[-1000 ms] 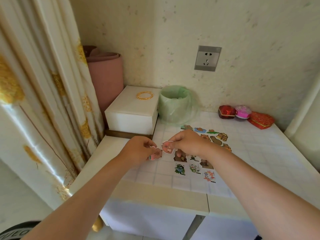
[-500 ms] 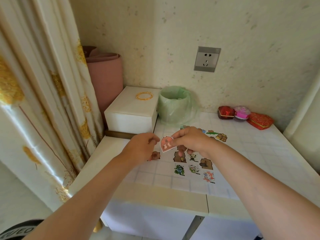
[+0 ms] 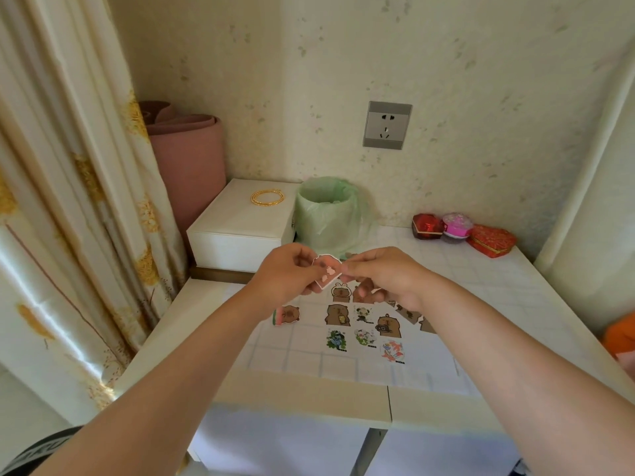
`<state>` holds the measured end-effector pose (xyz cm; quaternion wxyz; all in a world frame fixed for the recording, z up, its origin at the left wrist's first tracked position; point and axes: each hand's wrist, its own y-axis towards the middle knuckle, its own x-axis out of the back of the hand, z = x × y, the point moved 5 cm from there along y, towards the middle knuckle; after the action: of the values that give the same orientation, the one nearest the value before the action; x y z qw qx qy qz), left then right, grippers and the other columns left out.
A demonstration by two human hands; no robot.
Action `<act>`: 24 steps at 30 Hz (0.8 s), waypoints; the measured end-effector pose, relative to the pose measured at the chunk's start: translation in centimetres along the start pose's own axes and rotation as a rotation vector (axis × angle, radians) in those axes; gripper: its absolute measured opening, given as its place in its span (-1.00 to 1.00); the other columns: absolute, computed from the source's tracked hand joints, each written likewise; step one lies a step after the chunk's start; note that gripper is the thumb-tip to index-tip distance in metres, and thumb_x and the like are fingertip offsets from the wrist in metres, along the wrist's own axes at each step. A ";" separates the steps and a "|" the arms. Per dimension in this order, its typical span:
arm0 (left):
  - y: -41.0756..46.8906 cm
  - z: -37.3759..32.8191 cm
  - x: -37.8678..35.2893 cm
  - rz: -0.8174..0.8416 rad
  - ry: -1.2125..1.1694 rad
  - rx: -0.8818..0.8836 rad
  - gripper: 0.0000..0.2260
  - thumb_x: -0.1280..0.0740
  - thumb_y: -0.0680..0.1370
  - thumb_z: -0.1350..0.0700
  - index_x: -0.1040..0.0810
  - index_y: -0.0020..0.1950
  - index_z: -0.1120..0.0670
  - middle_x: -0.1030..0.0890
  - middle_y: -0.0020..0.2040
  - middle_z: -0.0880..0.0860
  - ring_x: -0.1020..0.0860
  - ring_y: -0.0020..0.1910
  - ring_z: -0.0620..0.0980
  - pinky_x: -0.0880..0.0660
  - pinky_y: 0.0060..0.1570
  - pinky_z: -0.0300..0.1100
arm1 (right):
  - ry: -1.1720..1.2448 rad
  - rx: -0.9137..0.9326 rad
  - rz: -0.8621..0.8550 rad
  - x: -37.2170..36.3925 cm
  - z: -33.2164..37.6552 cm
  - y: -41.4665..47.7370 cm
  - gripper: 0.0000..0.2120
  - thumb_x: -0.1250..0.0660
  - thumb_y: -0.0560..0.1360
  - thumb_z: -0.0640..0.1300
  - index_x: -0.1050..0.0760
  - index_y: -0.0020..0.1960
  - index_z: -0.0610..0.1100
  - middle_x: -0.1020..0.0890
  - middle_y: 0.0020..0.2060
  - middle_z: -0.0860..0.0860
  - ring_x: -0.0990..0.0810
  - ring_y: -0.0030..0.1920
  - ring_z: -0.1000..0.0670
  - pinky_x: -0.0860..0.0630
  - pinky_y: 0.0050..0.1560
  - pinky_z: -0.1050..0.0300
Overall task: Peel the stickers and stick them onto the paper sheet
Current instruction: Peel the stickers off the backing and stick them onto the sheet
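A small pink sticker [image 3: 327, 269] with a white border is held above the table between both hands. My left hand [image 3: 287, 274] pinches its left edge and my right hand [image 3: 385, 274] pinches its right edge. Below them a white paper sheet [image 3: 309, 359] lies flat on the tiled table, with several cartoon stickers on it, among them a brown bear sticker [image 3: 338, 315] and a leaf sticker [image 3: 336, 340]. A loose watermelon-bear sticker [image 3: 287, 315] lies at the sheet's left edge. My right wrist hides some stickers.
A white box [image 3: 240, 228] with a gold bangle [image 3: 267, 196] stands at the back left, next to a green-lined bin [image 3: 326, 214]. Red and pink heart boxes [image 3: 464, 231] sit at the back right. A curtain [image 3: 68, 201] hangs on the left.
My left hand let go of the watermelon-bear sticker, which now lies on the table, and rose to join my right hand on the pink sticker.
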<state>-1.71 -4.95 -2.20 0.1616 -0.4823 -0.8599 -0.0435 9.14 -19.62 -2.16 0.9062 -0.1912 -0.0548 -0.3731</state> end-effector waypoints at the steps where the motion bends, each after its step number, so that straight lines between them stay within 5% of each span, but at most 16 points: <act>1: -0.1 -0.2 -0.4 0.026 0.015 -0.001 -0.84 -0.45 0.51 0.21 -0.55 0.05 0.13 -0.68 -0.09 0.20 -0.69 -0.29 -0.02 -0.57 -0.33 -0.28 | -0.014 0.005 -0.010 0.3 0.0 -0.2 -0.82 -0.51 0.47 -0.15 -0.68 0.04 -0.18 -0.74 -0.09 -0.11 -0.51 -0.45 0.03 -0.31 -0.52 0.27; 6: -0.5 -1.5 -2.8 0.094 0.085 -0.070 -0.88 -0.43 0.54 0.05 -0.56 0.01 0.05 -0.67 -0.19 0.07 -0.69 -0.28 -0.06 -0.59 -0.26 -0.26 | -0.116 0.055 -0.076 1.9 0.0 -0.9 -0.85 -0.53 0.45 -0.12 -0.69 -0.04 -0.18 -0.74 -0.21 -0.05 -0.49 -0.47 0.03 -0.26 -0.51 0.24; 15: -0.6 -3.3 -5.5 0.047 -0.083 -0.084 -0.96 -0.43 0.53 0.17 -0.63 -0.08 0.13 -0.67 -0.29 0.01 -0.66 -0.34 -0.10 -0.61 -0.28 -0.26 | 0.015 0.060 -0.062 4.5 -0.3 -2.2 -0.87 -0.48 0.49 -0.13 -0.67 0.00 -0.15 -0.74 -0.14 -0.10 -0.52 -0.43 0.04 -0.28 -0.48 0.22; 21: -0.7 -3.8 -7.5 0.033 -0.140 -0.054 -0.95 -0.43 0.51 0.20 -0.65 -0.08 0.18 -0.65 -0.31 0.05 -0.60 -0.40 -0.12 -0.49 -0.42 -0.33 | -0.104 0.205 -0.229 5.8 -0.2 -3.2 -0.95 -0.47 0.48 -0.18 -0.67 -0.16 -0.13 -0.72 -0.19 -0.23 -0.56 -0.38 -0.03 -0.31 -0.54 0.31; 24: -0.5 -3.8 -8.0 0.024 -0.205 -0.018 -0.93 -0.43 0.50 0.20 -0.64 -0.08 0.21 -0.62 -0.33 0.06 -0.54 -0.46 -0.11 -0.45 -0.45 -0.32 | -0.041 0.205 -0.188 6.2 -0.2 -3.6 -0.90 -0.43 0.51 -0.15 -0.68 -0.11 -0.16 -0.72 -0.24 -0.12 -0.53 -0.43 0.01 -0.30 -0.49 0.25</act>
<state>2.63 -12.59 -1.18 0.0688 -0.4961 -0.8655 0.0002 11.03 -26.06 0.28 0.8807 -0.0992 -0.1290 -0.4449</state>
